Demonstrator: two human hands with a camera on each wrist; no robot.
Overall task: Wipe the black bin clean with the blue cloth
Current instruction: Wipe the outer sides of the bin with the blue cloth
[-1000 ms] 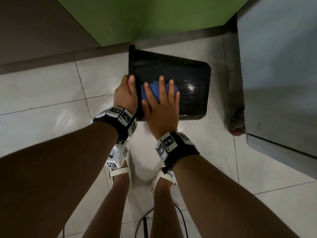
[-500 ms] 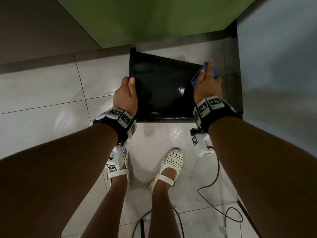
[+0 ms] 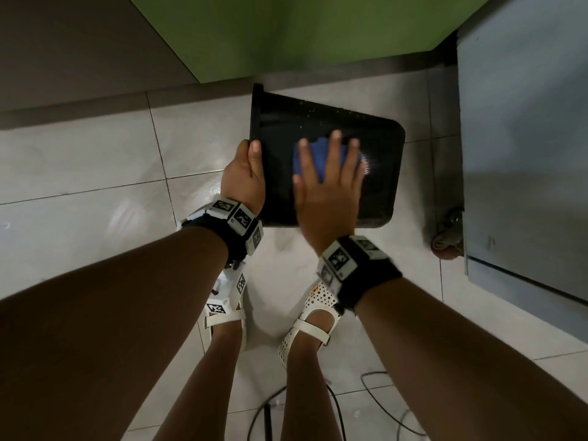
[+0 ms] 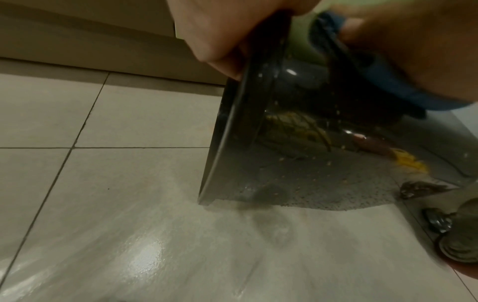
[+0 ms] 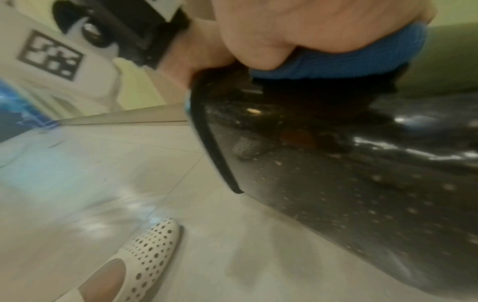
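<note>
The black bin (image 3: 381, 192) lies on its side, lifted off the tiled floor, its rim to the left. My left hand (image 3: 246, 178) grips that rim (image 4: 232, 130), thumb on the outside wall. My right hand (image 3: 327, 183) lies flat with straight, spread fingers on the bin's upper wall and presses the blue cloth (image 3: 318, 157) against it. The cloth (image 5: 349, 61) bulges out under my palm, and the same cloth (image 4: 388, 81) shows in the left wrist view. Pale specks dot the bin's wall (image 5: 362, 194).
A grey cabinet on castors (image 3: 521, 154) stands close to the right of the bin, one wheel (image 3: 445, 240) near the bin's base. A green wall (image 3: 286, 33) rises behind. My feet in white shoes (image 3: 311, 316) stand below, with black cables (image 3: 375, 396) on the floor.
My right hand with the cloth has come back from the bin's base at the right onto its upper wall. My left hand has kept its grip on the rim.
</note>
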